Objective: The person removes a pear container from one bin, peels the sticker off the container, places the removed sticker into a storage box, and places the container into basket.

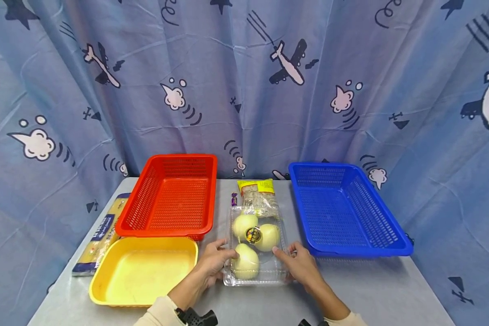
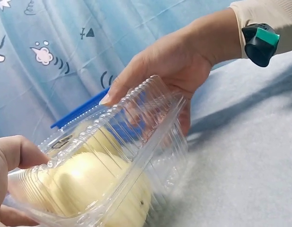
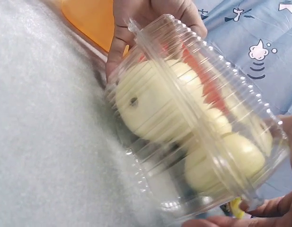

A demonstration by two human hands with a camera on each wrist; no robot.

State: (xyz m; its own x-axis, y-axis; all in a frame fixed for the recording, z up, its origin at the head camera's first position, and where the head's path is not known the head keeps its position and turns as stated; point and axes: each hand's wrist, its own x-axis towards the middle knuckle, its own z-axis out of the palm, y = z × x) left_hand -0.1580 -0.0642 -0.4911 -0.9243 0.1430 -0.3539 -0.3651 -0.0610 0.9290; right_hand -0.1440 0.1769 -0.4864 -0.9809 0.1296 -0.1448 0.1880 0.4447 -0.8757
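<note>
Between left grip (image 1: 213,260), right grip (image 1: 300,265): box (image 1: 254,236), seemingly raised.

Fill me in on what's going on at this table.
A person is holding a clear box of three pale fruits, left hand on one side and right hand on the other. Just beyond the box lie a bag and a candy. The red basket and yellow tub stand to the left, beside a long pack; the blue basket is to the right.
</note>
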